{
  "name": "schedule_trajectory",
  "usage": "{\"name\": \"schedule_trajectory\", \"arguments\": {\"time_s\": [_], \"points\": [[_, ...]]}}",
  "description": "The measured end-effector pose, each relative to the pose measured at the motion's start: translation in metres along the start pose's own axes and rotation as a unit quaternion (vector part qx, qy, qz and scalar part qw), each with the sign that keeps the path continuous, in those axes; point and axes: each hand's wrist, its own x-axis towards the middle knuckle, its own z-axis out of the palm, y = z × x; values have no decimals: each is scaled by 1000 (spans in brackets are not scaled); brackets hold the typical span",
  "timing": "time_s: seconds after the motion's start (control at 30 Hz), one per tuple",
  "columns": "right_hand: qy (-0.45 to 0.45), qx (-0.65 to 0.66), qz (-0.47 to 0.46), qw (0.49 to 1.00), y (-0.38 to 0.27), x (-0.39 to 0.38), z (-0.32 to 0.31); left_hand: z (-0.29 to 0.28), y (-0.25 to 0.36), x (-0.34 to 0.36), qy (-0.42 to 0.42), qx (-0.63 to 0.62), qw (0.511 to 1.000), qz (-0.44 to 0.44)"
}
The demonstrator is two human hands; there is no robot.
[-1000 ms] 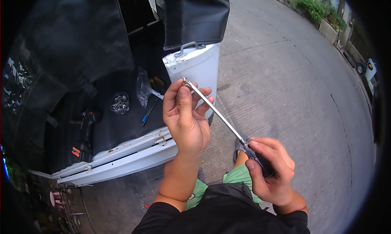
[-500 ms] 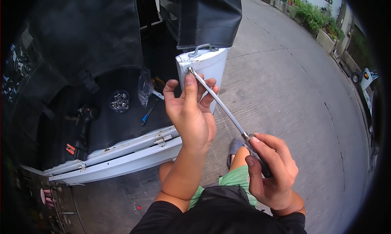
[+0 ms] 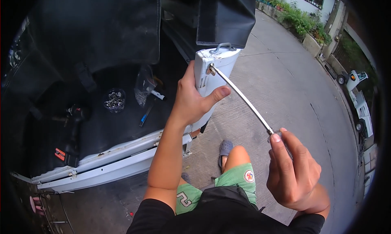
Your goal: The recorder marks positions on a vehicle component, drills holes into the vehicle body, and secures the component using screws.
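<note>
My left hand (image 3: 193, 97) grips the side of the white metal panel (image 3: 223, 63) at the back of a vehicle, thumb outstretched below a small metal fitting (image 3: 211, 70). My right hand (image 3: 294, 169) holds a long screwdriver (image 3: 242, 98) by its handle, mostly hidden in my fingers. The shaft runs diagonally up-left, its tip at the fitting on the panel's upper corner. A grey metal handle (image 3: 223, 46) sits on the panel's top, just under a hanging black cover (image 3: 224, 16).
On the black vehicle bed lie a cordless drill (image 3: 72, 128), a tub of small metal parts (image 3: 114, 99), a plastic bag (image 3: 142, 87) and a blue-handled tool (image 3: 143, 118). A concrete road (image 3: 293, 87) runs rightward, with plants (image 3: 301, 20) and a parked white vehicle (image 3: 360, 107) along it.
My left hand has moved from pinching the fitting at the screwdriver's tip to gripping the panel. The tip has gone forward onto the panel, and my right hand has shifted right.
</note>
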Motion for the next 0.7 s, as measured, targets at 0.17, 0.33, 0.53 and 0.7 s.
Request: {"name": "schedule_trajectory", "arguments": {"time_s": [0.17,0.33,0.53,0.7], "points": [[-106,-92,-60,988,-17,9,-20,24,-7,-2,95,-4,995,-19],[-68,-143,-87,984,-22,8,-15,29,-10,-2,122,-12,992,9],[-76,67,92,991,-31,23,-24,29,-12,-3,135,-24,991,4],[-64,341,452,822,-38,30,-38,26,-14,-4,136,11,991,7]]}}
